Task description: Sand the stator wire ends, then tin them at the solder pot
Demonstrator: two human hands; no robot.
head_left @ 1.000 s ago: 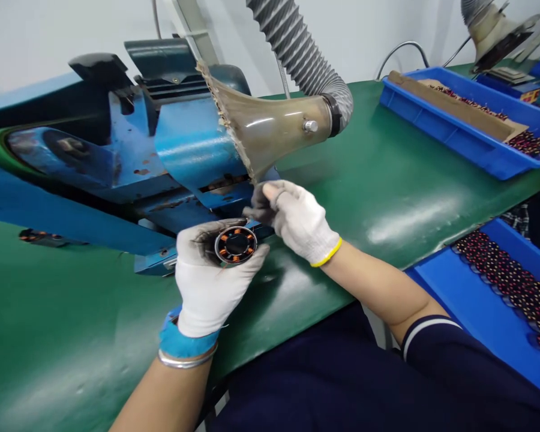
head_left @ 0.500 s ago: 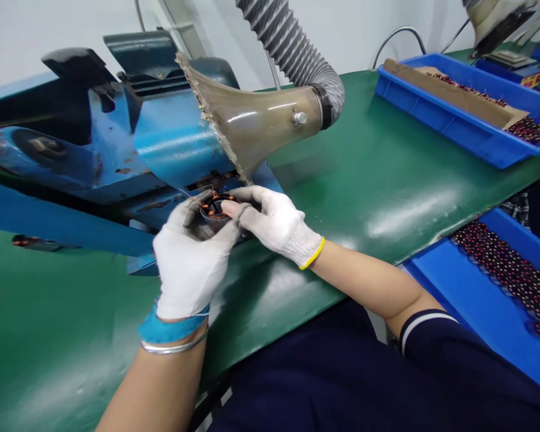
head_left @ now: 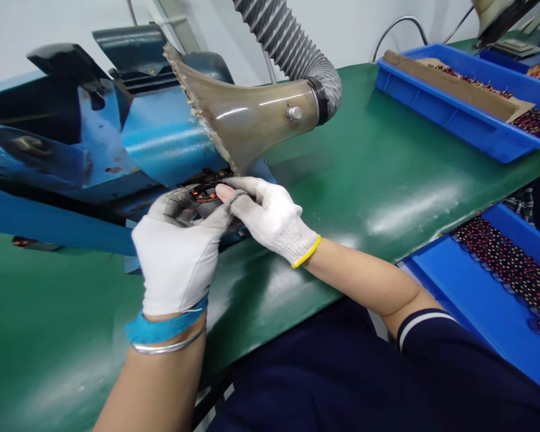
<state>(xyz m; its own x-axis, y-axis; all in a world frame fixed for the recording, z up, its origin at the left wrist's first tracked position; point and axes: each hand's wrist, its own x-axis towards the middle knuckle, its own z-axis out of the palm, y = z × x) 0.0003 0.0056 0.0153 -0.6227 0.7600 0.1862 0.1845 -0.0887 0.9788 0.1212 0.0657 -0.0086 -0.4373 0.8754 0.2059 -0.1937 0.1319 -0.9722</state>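
Note:
Between both gloved hands is a small motor stator (head_left: 206,195), a dark ring with orange copper windings. My left hand (head_left: 180,246), in a white glove with greyed fingertips, is closed around its left and lower side. On the right side, my right hand (head_left: 265,213) pinches the same stator, its bare thumb tip over the rim. The stator is held at the lower front opening of a blue machine (head_left: 175,141), under its blue cover. My fingers hide much of the stator, and its contact with the machine cannot be made out.
A translucent suction hood (head_left: 252,120) joins a grey ribbed hose (head_left: 292,45) above my hands. On the green table (head_left: 342,174) stands a blue tray (head_left: 445,120) with cardboard and wound parts. Lower right, another blue bin (head_left: 450,282) holds rows of dark parts.
Both hands have moved slightly left and up with the stator, closer under the machine's cover. The stator now shows more edge-on. The whole view has shifted a little.

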